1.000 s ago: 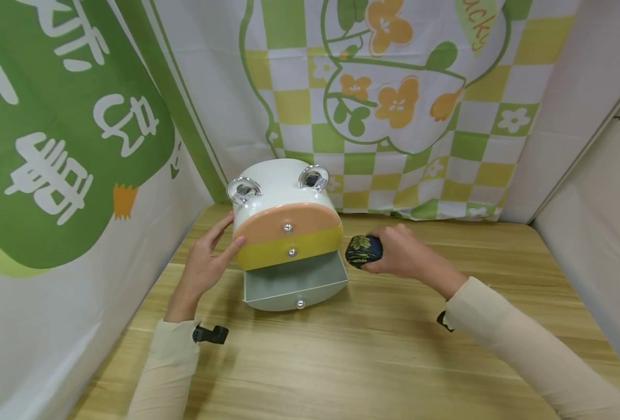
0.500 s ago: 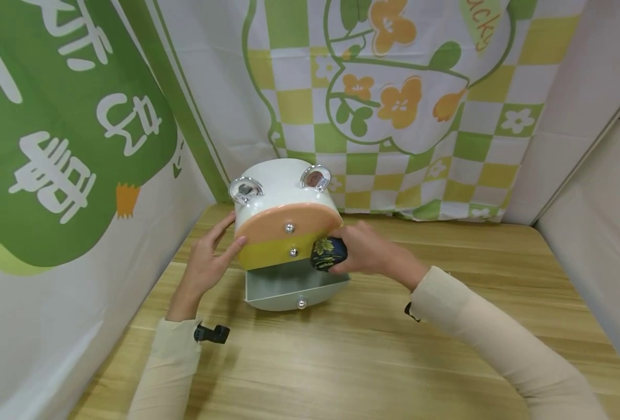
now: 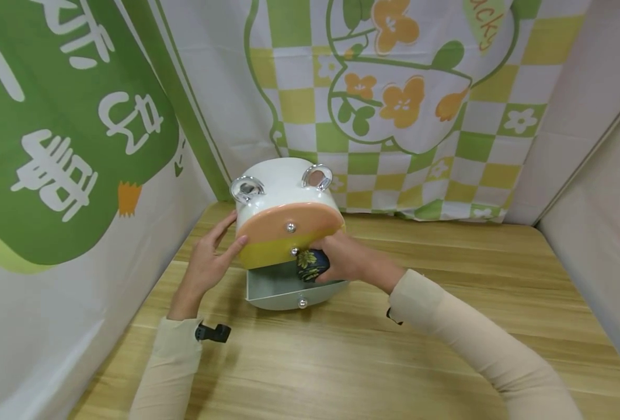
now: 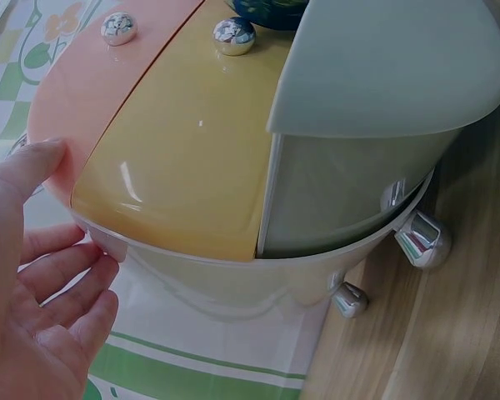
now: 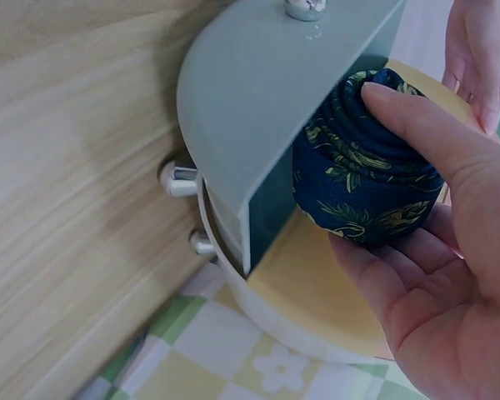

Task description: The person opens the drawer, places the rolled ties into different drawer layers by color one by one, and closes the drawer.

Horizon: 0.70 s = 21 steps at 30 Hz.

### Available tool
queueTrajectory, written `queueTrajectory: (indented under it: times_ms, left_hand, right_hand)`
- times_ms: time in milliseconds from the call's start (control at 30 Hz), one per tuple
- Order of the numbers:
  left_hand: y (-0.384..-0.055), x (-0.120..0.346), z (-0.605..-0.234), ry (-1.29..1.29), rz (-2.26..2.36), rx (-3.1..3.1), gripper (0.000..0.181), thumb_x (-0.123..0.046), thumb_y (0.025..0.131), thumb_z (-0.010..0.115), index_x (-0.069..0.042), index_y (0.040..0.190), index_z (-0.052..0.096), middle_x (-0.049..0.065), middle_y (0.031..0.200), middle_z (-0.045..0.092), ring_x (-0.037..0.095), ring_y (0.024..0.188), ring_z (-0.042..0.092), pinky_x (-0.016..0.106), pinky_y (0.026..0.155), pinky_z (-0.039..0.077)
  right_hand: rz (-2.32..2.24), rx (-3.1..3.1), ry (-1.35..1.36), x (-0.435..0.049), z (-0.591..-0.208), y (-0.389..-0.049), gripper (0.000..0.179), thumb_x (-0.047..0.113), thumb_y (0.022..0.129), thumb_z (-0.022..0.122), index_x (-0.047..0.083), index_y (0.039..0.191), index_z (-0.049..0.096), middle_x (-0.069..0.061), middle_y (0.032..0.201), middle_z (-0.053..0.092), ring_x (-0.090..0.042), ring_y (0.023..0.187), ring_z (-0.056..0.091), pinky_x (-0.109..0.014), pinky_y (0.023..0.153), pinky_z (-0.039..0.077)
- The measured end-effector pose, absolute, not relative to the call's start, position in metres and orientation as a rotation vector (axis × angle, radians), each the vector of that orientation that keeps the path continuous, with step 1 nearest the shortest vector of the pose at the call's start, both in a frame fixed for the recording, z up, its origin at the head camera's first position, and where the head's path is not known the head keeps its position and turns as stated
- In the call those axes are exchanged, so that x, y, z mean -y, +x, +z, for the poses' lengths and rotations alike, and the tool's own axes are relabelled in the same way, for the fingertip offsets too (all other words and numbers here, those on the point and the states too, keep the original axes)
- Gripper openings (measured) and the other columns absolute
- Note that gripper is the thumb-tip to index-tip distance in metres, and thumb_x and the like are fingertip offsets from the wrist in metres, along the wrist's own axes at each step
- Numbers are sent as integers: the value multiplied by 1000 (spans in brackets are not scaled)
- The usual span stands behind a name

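A frog-faced drawer cabinet stands on the table, white with orange and yellow drawer fronts and silver ring eyes. Its bottom grey-green drawer is pulled out. My left hand steadies the cabinet's left side; in the left wrist view, the thumb lies on the orange front and the loosely bent fingers touch the side wall. My right hand grips a rolled navy cloth with yellow-green leaf print, held over the drawer's right part. In the right wrist view, the cloth roll sits between thumb and fingers.
The wooden table carries the cabinet near its back left. Behind it hangs a green-and-yellow checked curtain. Printed white sheets form the left side wall and right side wall. Silver feet stick out under the cabinet.
My right hand has carried the rolled cloth leftward and slightly down, from beside the cabinet to over the pulled-out drawer. The left hand has stayed on the cabinet's side.
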<state>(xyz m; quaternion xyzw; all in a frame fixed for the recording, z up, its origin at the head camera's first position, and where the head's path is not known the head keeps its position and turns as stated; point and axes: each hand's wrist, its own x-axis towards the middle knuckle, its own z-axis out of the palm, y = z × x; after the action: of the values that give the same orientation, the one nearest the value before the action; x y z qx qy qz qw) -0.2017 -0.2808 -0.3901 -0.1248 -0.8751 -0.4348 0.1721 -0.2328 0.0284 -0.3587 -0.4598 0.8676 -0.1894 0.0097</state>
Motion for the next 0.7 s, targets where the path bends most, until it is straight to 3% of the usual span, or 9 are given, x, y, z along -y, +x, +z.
queueTrajectory:
  times_ms: [233, 400, 700]
  left_hand:
    - [-199, 278, -386, -354, -1235, 2474, 61, -38, 93, 63, -22, 148, 41, 2, 155, 39, 23, 143, 37, 49, 116, 35]
    - [-201, 279, -389, -357, -1234, 2461, 61, -40, 92, 63, -26, 148, 41, 1, 155, 40, 21, 143, 38, 47, 116, 36]
    - [-201, 279, -390, -362, -1237, 2461, 61, -39, 93, 63, -25, 148, 41, 4, 155, 40, 22, 143, 38, 46, 116, 36]
  right_hand:
    - [-557, -2671, -1445, -22, -370, -234, 49, 25, 65, 90, 12, 107, 68, 4, 102, 67, -12, 97, 61, -29, 91, 54]
    - [-551, -2636, -1424, -21, -372, -234, 49, 27, 67, 89, 13, 109, 68, 4, 101, 68, -10, 93, 62, -27, 86, 55]
    - [-575, -2576, -1411, -22, -378, -240, 62, 34, 74, 84, 13, 128, 62, 4, 117, 67, -11, 104, 60, -31, 95, 51]
